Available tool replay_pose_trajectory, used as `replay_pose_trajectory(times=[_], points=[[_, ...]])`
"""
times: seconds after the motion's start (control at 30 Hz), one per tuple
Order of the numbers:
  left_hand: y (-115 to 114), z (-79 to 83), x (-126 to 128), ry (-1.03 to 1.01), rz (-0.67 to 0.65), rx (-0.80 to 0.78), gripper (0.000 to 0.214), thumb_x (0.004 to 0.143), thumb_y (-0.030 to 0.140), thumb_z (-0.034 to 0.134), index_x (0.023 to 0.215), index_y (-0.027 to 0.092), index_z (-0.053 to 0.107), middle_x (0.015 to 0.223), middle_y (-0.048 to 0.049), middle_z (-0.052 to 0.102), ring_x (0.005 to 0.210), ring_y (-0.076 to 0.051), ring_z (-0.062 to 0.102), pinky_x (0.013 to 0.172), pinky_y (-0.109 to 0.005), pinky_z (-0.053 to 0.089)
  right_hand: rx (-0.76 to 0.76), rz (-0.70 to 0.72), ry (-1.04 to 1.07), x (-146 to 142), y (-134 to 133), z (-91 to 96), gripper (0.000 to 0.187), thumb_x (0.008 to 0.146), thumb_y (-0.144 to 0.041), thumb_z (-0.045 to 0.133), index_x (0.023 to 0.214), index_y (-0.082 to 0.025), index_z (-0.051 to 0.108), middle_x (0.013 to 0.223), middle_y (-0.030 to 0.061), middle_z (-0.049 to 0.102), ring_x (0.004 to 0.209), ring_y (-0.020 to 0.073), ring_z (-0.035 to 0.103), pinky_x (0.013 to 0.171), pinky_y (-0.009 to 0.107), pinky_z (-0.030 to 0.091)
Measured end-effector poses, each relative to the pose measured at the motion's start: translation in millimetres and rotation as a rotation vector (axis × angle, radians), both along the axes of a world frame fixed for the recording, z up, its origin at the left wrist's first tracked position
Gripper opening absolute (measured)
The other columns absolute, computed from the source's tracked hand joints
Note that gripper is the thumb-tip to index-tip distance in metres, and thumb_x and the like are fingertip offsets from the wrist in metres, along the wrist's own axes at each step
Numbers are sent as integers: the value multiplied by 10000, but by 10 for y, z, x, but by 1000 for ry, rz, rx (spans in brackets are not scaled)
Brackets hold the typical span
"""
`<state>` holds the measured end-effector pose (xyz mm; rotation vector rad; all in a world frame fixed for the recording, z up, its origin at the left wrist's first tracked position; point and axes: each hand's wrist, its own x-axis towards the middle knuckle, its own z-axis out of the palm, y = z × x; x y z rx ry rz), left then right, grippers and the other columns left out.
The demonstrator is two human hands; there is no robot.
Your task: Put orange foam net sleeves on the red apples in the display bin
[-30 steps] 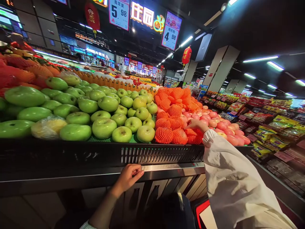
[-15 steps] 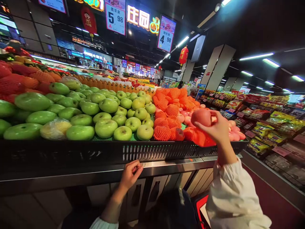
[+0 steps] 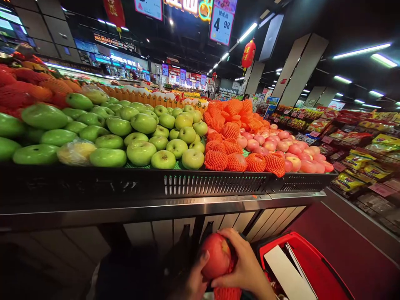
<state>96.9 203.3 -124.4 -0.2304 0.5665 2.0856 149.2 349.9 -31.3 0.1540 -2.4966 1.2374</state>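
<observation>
Low in front of me, below the edge of the display, both hands meet at a red apple (image 3: 216, 256). My right hand (image 3: 245, 264) curls around its right side, with thumb and fingers gripping it. The blurred thumb of my left hand (image 3: 196, 277) presses on the apple's left side; the other fingers are mostly hidden. An orange foam net (image 3: 227, 293) shows just under the apple, cut off by the frame's bottom edge. I cannot tell which hand bears the net.
Green apples (image 3: 142, 153), apples in orange foam nets (image 3: 231, 131) and loose red apples (image 3: 293, 150) fill the black display tray (image 3: 150, 183). A red shopping basket (image 3: 328, 266) holding a white box (image 3: 289, 273) stands at lower right. Snack shelves (image 3: 359, 162) line the right side.
My right hand has brought the apple from above the display down and left to my left hand. My left hand has dropped from the display's edge to the apple. The view has tilted down.
</observation>
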Motion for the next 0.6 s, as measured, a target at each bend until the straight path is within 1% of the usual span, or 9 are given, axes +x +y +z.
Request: replay_pose_trajectory(times=[0.07, 0.1, 0.2, 0.23, 0.3, 0.37, 0.43, 0.53, 0.6], points=[[-22, 135, 7, -75, -1, 1, 664, 671, 517, 863, 1180, 125, 697, 1171, -163, 736, 1216, -348, 637, 1004, -408, 520, -110, -58, -29, 3, 35, -39, 859, 471, -567, 950, 1212, -238, 667, 1117, 77, 696, 902, 234, 659, 798, 313, 529], [-25, 223, -2, -90, 4, 26, 634, 714, 551, 822, 1147, 104, 704, 1148, -173, 742, 1154, -336, 671, 932, -386, 553, -202, -133, -26, 2, 64, -51, 751, 543, -574, 921, 1170, -230, 693, 1062, 68, 708, 823, 202, 645, 735, 290, 518], [-32, 458, -60, -152, 71, 118, 547, 805, 562, 723, 1132, 124, 708, 1128, -144, 753, 958, -249, 727, 689, -279, 566, -563, -495, 50, -19, 162, -72, 408, 738, -567, 793, 881, -192, 717, 764, 16, 666, 621, 135, 548, 574, 239, 436], [-40, 508, -81, -167, 68, 141, 549, 784, 546, 740, 1132, 123, 709, 1133, -137, 752, 912, -234, 728, 638, -256, 550, -686, -589, 82, -29, 190, -78, 389, 754, -567, 771, 800, -189, 690, 705, 1, 635, 601, 129, 530, 562, 235, 423], [-62, 558, -112, -165, 55, 184, 611, 717, 538, 784, 1143, 107, 710, 1154, -142, 744, 913, -241, 722, 605, -237, 532, -914, -679, 141, -43, 231, -90, 373, 766, -564, 735, 764, -198, 661, 719, -5, 640, 640, 139, 557, 602, 246, 452], [-81, 558, -117, -171, 56, 217, 651, 692, 563, 783, 1134, 89, 714, 1136, -151, 741, 984, -263, 708, 672, -252, 545, -1090, -679, 190, -42, 247, -106, 309, 760, -516, 701, 832, -216, 678, 842, 0, 693, 770, 164, 621, 712, 269, 500], [-87, 531, -101, -179, 72, 240, 677, 710, 614, 737, 1121, 77, 715, 1149, -168, 730, 1089, -287, 677, 814, -304, 551, -1178, -648, 210, -32, 236, -124, 258, 730, -415, 681, 911, -231, 692, 973, -1, 720, 916, 179, 646, 811, 278, 509], [-80, 481, -63, -167, 87, 245, 721, 749, 680, 645, 1151, 84, 698, 1297, -202, 665, 1251, -322, 594, 1009, -405, 484, -1186, -595, 169, -21, 185, -141, 289, 685, -285, 699, 969, -234, 691, 1058, -9, 719, 974, 170, 641, 847, 264, 499], [-77, 458, -41, -167, 95, 218, 706, 759, 682, 620, 1162, 106, 690, 1323, -198, 650, 1336, -350, 528, 1092, -463, 415, -1146, -588, 143, -25, 141, -137, 302, 696, -273, 737, 989, -232, 678, 1054, -6, 718, 948, 165, 646, 838, 266, 503]])
